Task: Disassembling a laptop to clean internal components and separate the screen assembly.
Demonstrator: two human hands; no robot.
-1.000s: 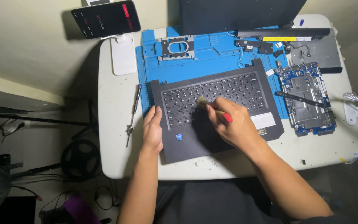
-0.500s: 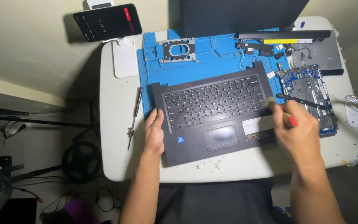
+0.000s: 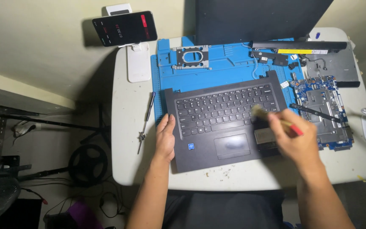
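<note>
Gripping small brush [image 3: 276, 118] in right hand [image 3: 295, 142], fingers closed on handle, bristles on kbd right edge | left hand [image 3: 165, 142] flat, fingers together, on left edge of laptop base [image 3: 225, 123] | base on blue mat [image 3: 229, 63], white surface [image 3: 128, 135]

One keyboard deck [image 3: 221, 123], one brush [image 3: 272, 118], one screwdriver [image 3: 145, 121], one phone [image 3: 124, 27].

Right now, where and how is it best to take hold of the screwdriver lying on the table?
Probably the screwdriver at its dark handle, the upper end near the blue mat, from above. It lies flat on the white table, apart from the left hand, with room on both sides.
</note>
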